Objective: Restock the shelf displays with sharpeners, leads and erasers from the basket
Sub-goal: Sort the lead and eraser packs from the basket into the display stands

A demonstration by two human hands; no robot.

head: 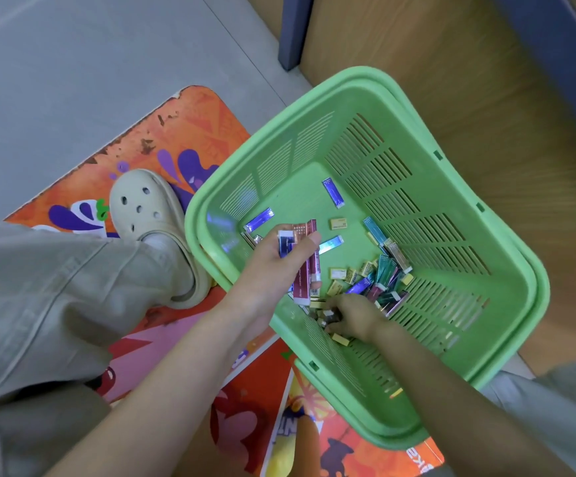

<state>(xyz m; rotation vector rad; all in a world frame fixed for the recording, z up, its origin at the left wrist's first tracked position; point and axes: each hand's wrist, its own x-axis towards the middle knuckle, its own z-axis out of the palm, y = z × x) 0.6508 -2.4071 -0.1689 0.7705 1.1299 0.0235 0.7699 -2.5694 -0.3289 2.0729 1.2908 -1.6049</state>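
My left hand (279, 266) hangs over the green basket's (520, 280) left rim, fingers and thumb curled round a fan of maroon lead packs (305, 270). My right hand (352, 316) is lower, at about 5 o'clock from the left one, down on the basket floor against the near wall. Its fingers are bent onto a blurred clutter of small pieces, and I cannot tell whether they have hold of any.

The main pile (383, 277) of teal, purple and yellow packs lies just beyond my right hand, at its 1 o'clock, touching the right slatted wall. A small yellow eraser (337, 223) sits alone at 12 o'clock from that hand. Two blue packs lie apart from the rest: one (333, 191) toward the far wall, one (259, 220) at 11 o'clock from my left hand, near the left wall.

The middle and far part of the basket floor lie open. The basket's far right side stands against a wooden panel (486, 98). Its left rim is just beside my shoe (152, 215), which stands on an orange floor mat (183, 132), with grey floor (73, 63) beyond at 10 o'clock.
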